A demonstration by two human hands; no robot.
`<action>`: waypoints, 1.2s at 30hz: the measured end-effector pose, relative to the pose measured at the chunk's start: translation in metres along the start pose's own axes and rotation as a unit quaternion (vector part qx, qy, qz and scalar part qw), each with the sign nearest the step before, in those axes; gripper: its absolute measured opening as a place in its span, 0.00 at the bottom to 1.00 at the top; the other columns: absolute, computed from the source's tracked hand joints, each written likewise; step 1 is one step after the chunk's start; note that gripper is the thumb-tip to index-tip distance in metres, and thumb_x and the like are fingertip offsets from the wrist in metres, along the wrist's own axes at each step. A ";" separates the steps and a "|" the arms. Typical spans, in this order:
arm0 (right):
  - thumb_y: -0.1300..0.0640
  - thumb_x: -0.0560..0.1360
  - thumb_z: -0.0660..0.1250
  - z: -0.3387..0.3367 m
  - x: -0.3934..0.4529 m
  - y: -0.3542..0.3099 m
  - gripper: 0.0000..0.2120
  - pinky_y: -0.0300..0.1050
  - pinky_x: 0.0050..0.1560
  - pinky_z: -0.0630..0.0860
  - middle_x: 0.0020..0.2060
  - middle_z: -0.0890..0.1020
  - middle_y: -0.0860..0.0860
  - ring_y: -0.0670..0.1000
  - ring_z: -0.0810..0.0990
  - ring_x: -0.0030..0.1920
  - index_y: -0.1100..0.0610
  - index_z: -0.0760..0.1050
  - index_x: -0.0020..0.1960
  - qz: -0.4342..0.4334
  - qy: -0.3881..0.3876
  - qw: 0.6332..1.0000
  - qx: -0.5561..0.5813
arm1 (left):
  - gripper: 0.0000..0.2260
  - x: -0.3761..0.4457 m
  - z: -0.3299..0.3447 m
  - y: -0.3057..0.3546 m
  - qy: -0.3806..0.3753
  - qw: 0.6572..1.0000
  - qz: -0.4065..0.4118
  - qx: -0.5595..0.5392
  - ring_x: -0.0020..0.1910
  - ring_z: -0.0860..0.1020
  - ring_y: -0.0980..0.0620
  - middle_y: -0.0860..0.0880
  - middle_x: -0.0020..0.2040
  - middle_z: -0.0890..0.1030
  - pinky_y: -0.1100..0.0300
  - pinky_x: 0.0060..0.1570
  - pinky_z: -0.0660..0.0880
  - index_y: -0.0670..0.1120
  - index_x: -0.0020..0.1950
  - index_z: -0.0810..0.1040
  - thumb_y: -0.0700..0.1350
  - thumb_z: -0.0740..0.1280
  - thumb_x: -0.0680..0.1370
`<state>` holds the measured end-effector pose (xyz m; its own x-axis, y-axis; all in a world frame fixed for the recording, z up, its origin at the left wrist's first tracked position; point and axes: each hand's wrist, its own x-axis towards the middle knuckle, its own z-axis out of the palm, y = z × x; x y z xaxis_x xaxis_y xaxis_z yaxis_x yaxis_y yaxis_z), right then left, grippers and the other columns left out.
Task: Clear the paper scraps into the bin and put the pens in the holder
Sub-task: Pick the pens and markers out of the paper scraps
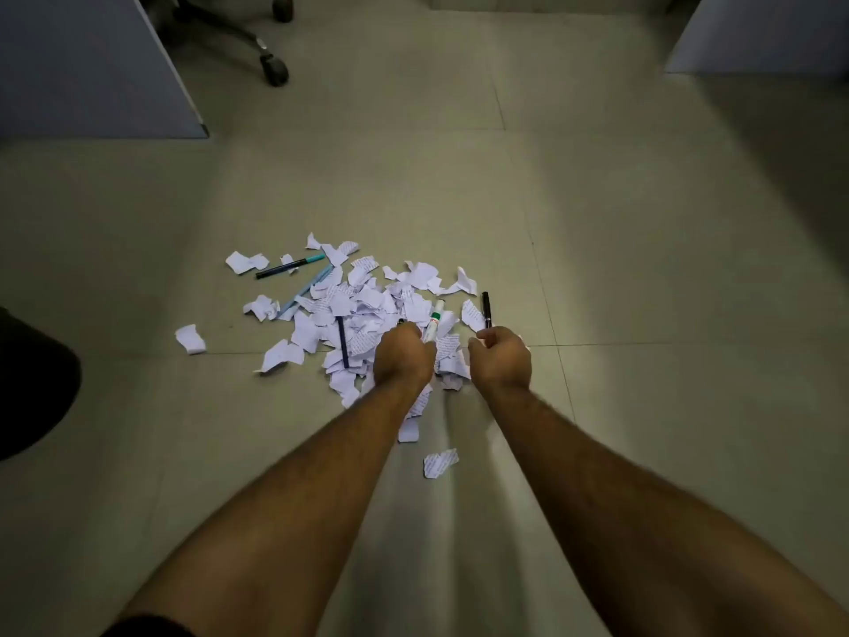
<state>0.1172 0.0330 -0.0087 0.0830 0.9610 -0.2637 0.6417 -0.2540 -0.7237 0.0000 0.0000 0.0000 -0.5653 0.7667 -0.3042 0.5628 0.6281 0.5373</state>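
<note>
A heap of torn white paper scraps point(367, 310) lies on the tiled floor. Among them are a teal-capped black pen point(290, 267), a light blue pen point(310, 287), a dark navy pen point(342, 342), a white marker with a green band point(436, 314) and a black pen point(485, 308). My left hand point(404, 356) has its fingers curled at the near end of the white marker, and a small black tip pokes out above its knuckles. My right hand point(500, 356) is curled just below the black pen; whether it holds anything is hidden.
An office chair's wheeled base point(271, 62) stands at the back left beside a grey partition panel point(92, 66). Another panel point(758, 34) is at the back right. A dark object point(32, 383) sits at the left edge. No bin or pen holder is in view.
</note>
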 end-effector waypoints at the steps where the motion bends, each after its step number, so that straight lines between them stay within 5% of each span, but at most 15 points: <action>1: 0.58 0.75 0.69 0.001 0.004 0.002 0.12 0.41 0.51 0.71 0.54 0.84 0.57 0.59 0.81 0.55 0.59 0.81 0.57 -0.001 0.009 1.000 -0.006 | 0.17 0.002 0.002 0.001 -0.012 1.000 -0.002 0.021 0.57 0.80 0.42 0.42 0.59 0.81 0.53 0.51 0.78 0.43 0.62 0.78 0.51 0.68 0.77; 9: 0.59 0.74 0.67 0.015 0.014 0.022 0.19 0.53 0.57 0.76 0.58 0.78 0.61 0.64 0.77 0.59 0.58 0.74 0.64 0.019 0.000 0.997 -0.074 | 0.14 0.006 0.031 0.003 -0.020 0.995 -0.024 0.094 0.57 0.80 0.42 0.41 0.59 0.80 0.52 0.50 0.79 0.42 0.60 0.77 0.47 0.71 0.77; 17: 0.63 0.75 0.64 0.015 0.023 0.025 0.16 0.48 0.55 0.75 0.58 0.79 0.60 0.62 0.78 0.59 0.59 0.73 0.63 0.052 -0.002 0.994 -0.098 | 0.13 0.009 0.029 0.008 0.005 0.999 -0.029 -0.029 0.48 0.81 0.41 0.42 0.49 0.84 0.56 0.42 0.76 0.42 0.52 0.82 0.49 0.72 0.72; 27: 0.52 0.70 0.74 0.000 0.026 0.019 0.20 0.47 0.55 0.77 0.59 0.81 0.58 0.60 0.80 0.60 0.60 0.77 0.58 0.119 -0.053 0.988 -0.082 | 0.13 -0.001 0.023 0.012 -0.017 0.998 -0.048 -0.026 0.47 0.82 0.42 0.42 0.48 0.84 0.56 0.41 0.76 0.44 0.50 0.83 0.50 0.73 0.71; 36: 0.50 0.67 0.71 0.016 0.010 0.023 0.13 0.44 0.49 0.79 0.47 0.85 0.54 0.57 0.82 0.50 0.54 0.82 0.49 -0.026 -0.101 0.981 -0.163 | 0.11 -0.003 0.017 -0.003 -0.022 0.997 -0.049 -0.054 0.46 0.81 0.44 0.43 0.48 0.85 0.59 0.39 0.71 0.42 0.51 0.83 0.48 0.73 0.73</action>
<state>0.1201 0.0347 -0.0384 -0.0880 0.9226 -0.3756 0.8531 -0.1249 -0.5067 0.0101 -0.0023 -0.0137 -0.5863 0.7095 -0.3911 0.4371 0.6835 0.5846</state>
